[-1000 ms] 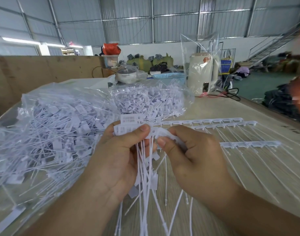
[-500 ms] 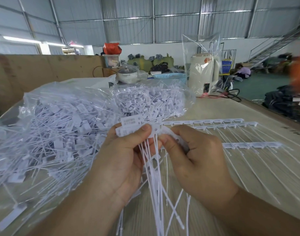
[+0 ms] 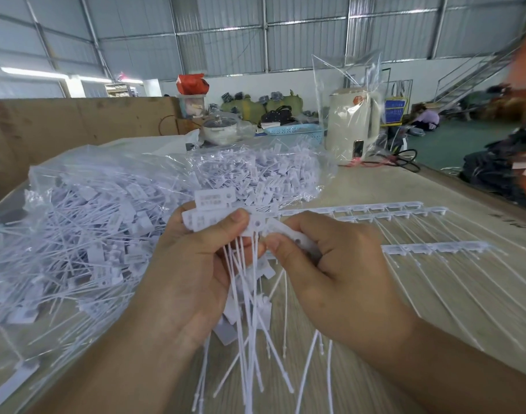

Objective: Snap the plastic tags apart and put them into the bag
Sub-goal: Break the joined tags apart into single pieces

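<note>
Both hands work close over the pale wooden table (image 3: 434, 294). The left hand (image 3: 193, 279) has its grip clamped on a bundle of loose white plastic tags (image 3: 214, 201); the right hand (image 3: 330, 264) pinches the joined white strip (image 3: 297, 239). A hard snap could scatter tags. The clear plastic bag (image 3: 91, 219) lies just left; there is open room to the right, toward the spare strips (image 3: 434, 248).

Corrugated metal walls (image 3: 225, 52), green floor (image 3: 452, 144)
</note>
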Available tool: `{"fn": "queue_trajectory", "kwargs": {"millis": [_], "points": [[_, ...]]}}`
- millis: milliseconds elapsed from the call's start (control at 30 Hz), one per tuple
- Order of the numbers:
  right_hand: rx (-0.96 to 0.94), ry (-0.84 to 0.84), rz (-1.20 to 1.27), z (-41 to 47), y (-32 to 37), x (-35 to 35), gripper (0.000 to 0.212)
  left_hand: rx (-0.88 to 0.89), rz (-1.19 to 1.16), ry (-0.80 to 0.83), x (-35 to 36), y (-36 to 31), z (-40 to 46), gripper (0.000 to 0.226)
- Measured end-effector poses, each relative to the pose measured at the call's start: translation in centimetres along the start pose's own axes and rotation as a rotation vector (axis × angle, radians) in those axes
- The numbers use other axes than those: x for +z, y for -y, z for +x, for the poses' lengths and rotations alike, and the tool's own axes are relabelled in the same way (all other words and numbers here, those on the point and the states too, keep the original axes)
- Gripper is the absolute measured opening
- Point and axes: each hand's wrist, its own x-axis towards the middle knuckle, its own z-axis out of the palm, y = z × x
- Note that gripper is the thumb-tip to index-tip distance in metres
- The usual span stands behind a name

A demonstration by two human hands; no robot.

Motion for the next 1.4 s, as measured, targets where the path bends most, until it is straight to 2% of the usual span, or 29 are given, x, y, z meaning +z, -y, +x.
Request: {"fn": "queue_trajectory", "kwargs": {"millis": [333, 600, 967, 1133, 1233, 1300, 1400], "points": [[0.011, 0.019, 0.012, 0.0, 0.1, 0.1, 0.021, 0.016, 0.078, -0.017, -0.4, -0.2, 0.2, 0.044], [0.030, -0.016, -0.124, -0.1, 0.1, 0.5, 0.030, 0.256, 0.423, -0.059, -1.0, -0.2, 0.2, 0.030], [-0.009, -0.010, -0.150, 0.0, -0.2, 0.7, 0.032, 0.098, 0.278, -0.119, -0.4, 0.5, 0.7, 0.035], [-0.093, -0.024, -0.228, 0.1, -0.1, 0.6, 0.036, 0.086, 0.237, -0.130, -0.7, 0.7, 1.1, 0.029], [-0.148, -0.007, -0.313, 0.2, 0.3, 0.5, 0.036, 0.081, 0.291, -0.132, -0.9, 1.0, 1.3, 0.024], [-0.178, -0.027, -0.308, 0.0, 0.6, 0.1, 0.038, 0.112, 0.356, -0.112, -2.0, -0.1, 1.9, 0.019], [-0.145, -0.076, -0.212, 0.1, 0.5, -0.9, 0.035, 0.152, 0.323, -0.194, -4.5, -2.2, 2.7, 0.015]]}}
